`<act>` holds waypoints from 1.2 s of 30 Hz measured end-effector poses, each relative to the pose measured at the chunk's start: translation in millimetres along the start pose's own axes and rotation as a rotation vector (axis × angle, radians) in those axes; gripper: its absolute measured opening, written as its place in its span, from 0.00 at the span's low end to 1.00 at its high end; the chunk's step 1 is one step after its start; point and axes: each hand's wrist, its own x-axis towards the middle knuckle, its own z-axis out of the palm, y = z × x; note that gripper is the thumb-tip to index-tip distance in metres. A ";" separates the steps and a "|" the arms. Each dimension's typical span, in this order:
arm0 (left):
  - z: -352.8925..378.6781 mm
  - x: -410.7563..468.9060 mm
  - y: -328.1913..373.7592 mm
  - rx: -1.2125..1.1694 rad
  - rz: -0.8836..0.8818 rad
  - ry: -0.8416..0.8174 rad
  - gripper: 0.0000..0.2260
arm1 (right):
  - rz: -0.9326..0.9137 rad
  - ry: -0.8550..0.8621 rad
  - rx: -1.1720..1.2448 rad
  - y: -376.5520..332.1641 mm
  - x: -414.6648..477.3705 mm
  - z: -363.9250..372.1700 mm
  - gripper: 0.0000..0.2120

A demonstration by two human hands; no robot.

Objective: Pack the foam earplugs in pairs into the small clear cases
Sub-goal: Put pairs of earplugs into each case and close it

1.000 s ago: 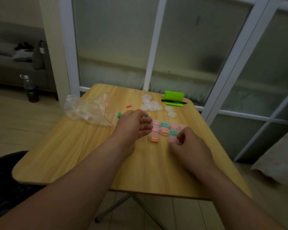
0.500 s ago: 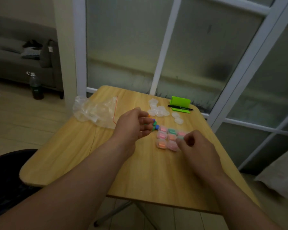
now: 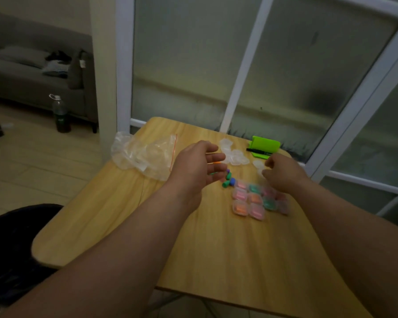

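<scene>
While over the worktop (image 3: 124, 226) the left hand (image 3: 194, 166) and right hand (image 3: 284, 174) hang apart, empty clear cases (image 3: 236, 156) lie just ahead, between them.
Left is spread open; right, curled with grip unclear, is nearest a case; loose earplugs (image 3: 228, 180) lie just beside the left fingertips (image 3: 221, 167).
</scene>
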 end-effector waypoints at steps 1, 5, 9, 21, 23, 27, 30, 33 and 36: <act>-0.8 0.7 0.2 0.003 -0.004 0.001 0.13 | 0.004 -0.024 -0.029 -1.5 4.4 2.4 0.13; -5.0 -0.7 2.2 0.027 -0.005 -0.013 0.14 | 0.062 -0.047 -0.104 -4.7 11.7 10.6 0.11; -7.7 -5.6 4.9 0.078 -0.003 -0.022 0.13 | 0.109 -0.048 -0.039 -7.2 6.9 11.2 0.21; -24.7 -42.6 3.8 0.297 -0.079 -0.107 0.14 | -0.240 0.099 0.522 -82.7 -108.4 -59.6 0.06; -31.5 -51.5 1.7 0.327 -0.113 -0.131 0.14 | -0.290 0.081 0.617 -94.4 -139.5 -51.5 0.11; -45.0 -66.8 -2.8 0.317 -0.215 -0.232 0.16 | -0.340 0.055 0.710 -101.8 -182.7 -23.3 0.10; -54.0 -71.6 -7.3 0.320 -0.211 -0.278 0.14 | -0.354 0.008 0.751 -102.9 -196.0 -12.5 0.08; -62.5 -71.5 -10.5 0.309 -0.184 -0.282 0.13 | -0.382 -0.017 0.744 -103.4 -198.5 -10.2 0.12; -69.1 -69.8 -5.6 0.299 -0.149 -0.271 0.13 | -0.380 -0.076 0.773 -106.0 -194.3 -11.4 0.14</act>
